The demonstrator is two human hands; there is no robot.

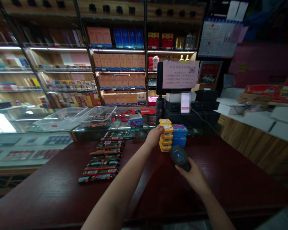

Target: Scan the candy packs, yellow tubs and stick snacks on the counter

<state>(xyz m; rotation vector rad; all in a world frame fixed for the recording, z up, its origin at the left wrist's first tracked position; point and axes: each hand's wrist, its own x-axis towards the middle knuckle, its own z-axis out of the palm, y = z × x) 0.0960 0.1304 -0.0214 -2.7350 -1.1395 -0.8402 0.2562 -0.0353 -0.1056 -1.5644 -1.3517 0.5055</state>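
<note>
Right hand (195, 176) grips black scanner (179, 156); left hand (154, 136) at stacked yellow boxes (166, 136), its grip not discernible; blue boxes (179, 141) beside them.

Packet row (104, 161): on the counter (50, 198), left
Plastic-box stack (165, 147): touching the left hand (155, 136)
Flat packs (180, 135): right of that stack
Barcode scanner (179, 155): in the right hand (194, 175), before the packs
Monitor (159, 80): behind both stacks

Left hand (154, 137) and slender left forearm (123, 182), right hand (195, 174) and slender right forearm (213, 206), all bare
</note>
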